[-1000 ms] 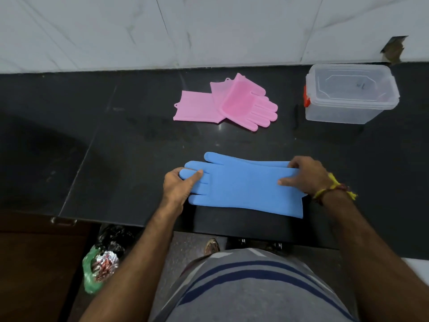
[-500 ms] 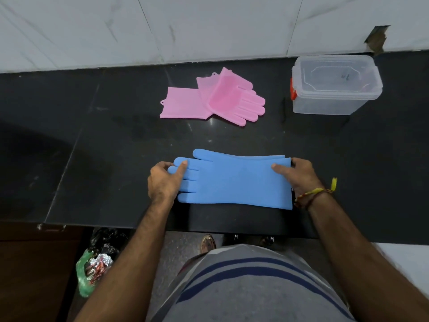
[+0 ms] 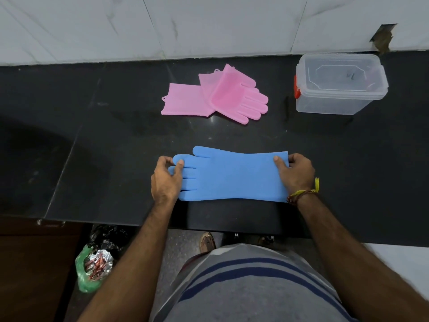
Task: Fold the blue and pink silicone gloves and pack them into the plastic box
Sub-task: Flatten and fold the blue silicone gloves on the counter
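Observation:
The blue silicone gloves lie stacked flat near the front of the black counter, fingers pointing left and cuffs to the right. My left hand pinches the fingertips between thumb and fingers. My right hand grips the cuff edge, thumb on top. The pink gloves rest farther back, one lying across the other, fingers pointing right. The clear plastic box stands at the back right, its lid on, with a red clasp on its left side.
A white tiled wall runs behind the counter. The counter's front edge is just below the blue gloves. On the floor at lower left lie a green bag with foil and a black bag.
Both hands slid outward to the ends of the blue gloves: the left now pinches the fingertips, the right has moved to the cuff edge. The gloves look straighter.

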